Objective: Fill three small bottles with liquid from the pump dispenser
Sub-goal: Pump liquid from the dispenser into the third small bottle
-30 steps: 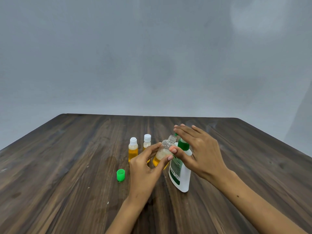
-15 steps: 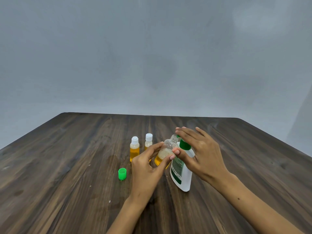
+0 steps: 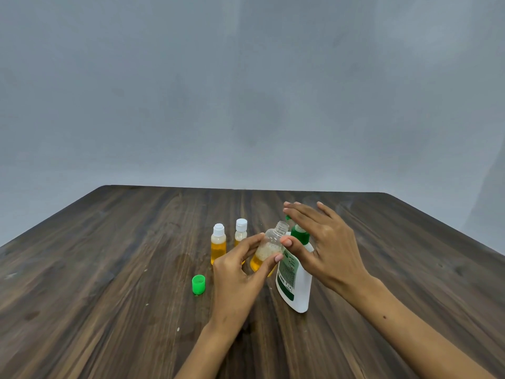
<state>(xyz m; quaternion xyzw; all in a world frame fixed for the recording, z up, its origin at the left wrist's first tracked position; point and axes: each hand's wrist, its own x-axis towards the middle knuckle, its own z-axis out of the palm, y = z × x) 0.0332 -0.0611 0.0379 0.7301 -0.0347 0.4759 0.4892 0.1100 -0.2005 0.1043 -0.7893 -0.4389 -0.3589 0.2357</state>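
A white pump dispenser [image 3: 296, 283] with a green collar stands on the wooden table. My right hand [image 3: 322, 242] lies flat over its pump head, fingers straight, thumb against the neck. My left hand [image 3: 240, 272] grips an uncapped clear small bottle [image 3: 269, 248], tilted toward the green nozzle, holding yellow liquid with foam on top. Two capped small bottles with yellow liquid stand behind: one on the left [image 3: 218, 244], one [image 3: 241, 231] partly hidden by my left fingers.
A loose green cap [image 3: 198, 284] lies on the dark wooden table [image 3: 109, 269] left of my left hand. A plain grey wall rises behind the table's far edge.
The hands and bottles have barely shifted. My right hand stays on the pump head, which looks slightly higher now, and the tilted bottle stays under the nozzle.
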